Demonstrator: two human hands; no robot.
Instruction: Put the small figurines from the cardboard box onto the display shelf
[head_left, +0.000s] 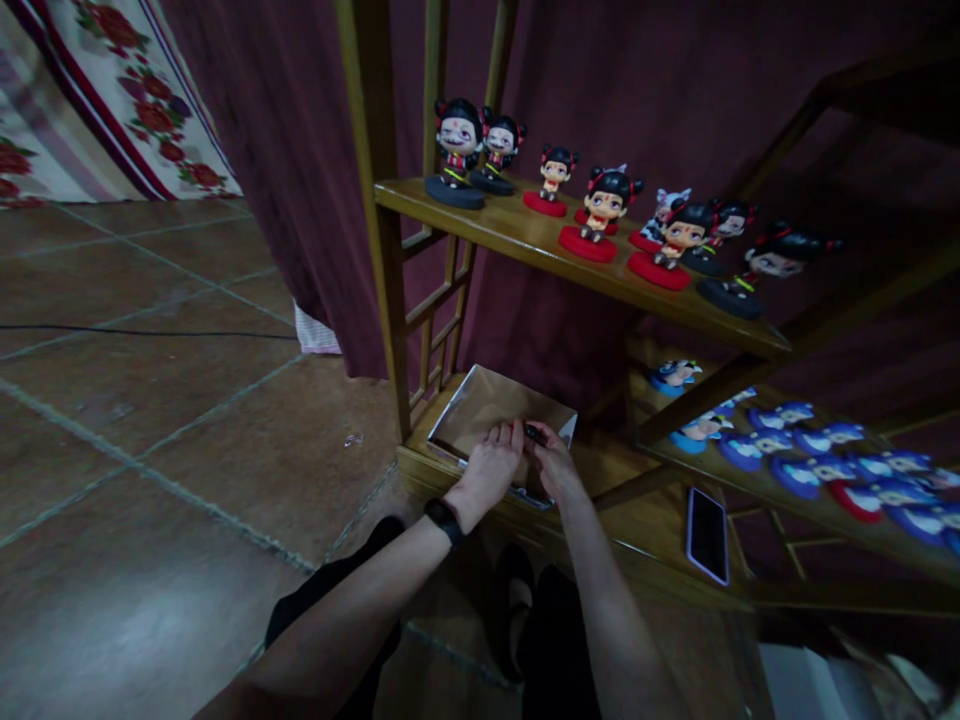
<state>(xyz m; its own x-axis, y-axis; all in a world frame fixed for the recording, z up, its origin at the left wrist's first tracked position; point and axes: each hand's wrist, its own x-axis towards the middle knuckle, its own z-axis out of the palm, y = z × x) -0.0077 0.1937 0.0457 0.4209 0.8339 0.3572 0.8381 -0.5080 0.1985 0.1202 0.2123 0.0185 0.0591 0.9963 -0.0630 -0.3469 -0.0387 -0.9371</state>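
Note:
Both my hands reach down to a shiny flat silver box (487, 405) on the bottom shelf of a wooden rack. My left hand (491, 465), with a black band on the wrist, rests curled on the box's near edge. My right hand (553, 462) is beside it, fingers pinched round a small dark and red thing (531, 432) that I cannot make out. The two hands touch each other over the box.
The wooden rack's upper shelf (525, 235) carries several big-headed figurines on red and dark bases. A lower right shelf (787, 490) holds several blue figurines lying down. A phone (707, 533) lies on the bottom shelf. Tiled floor and a dark red curtain (300, 150) are to the left.

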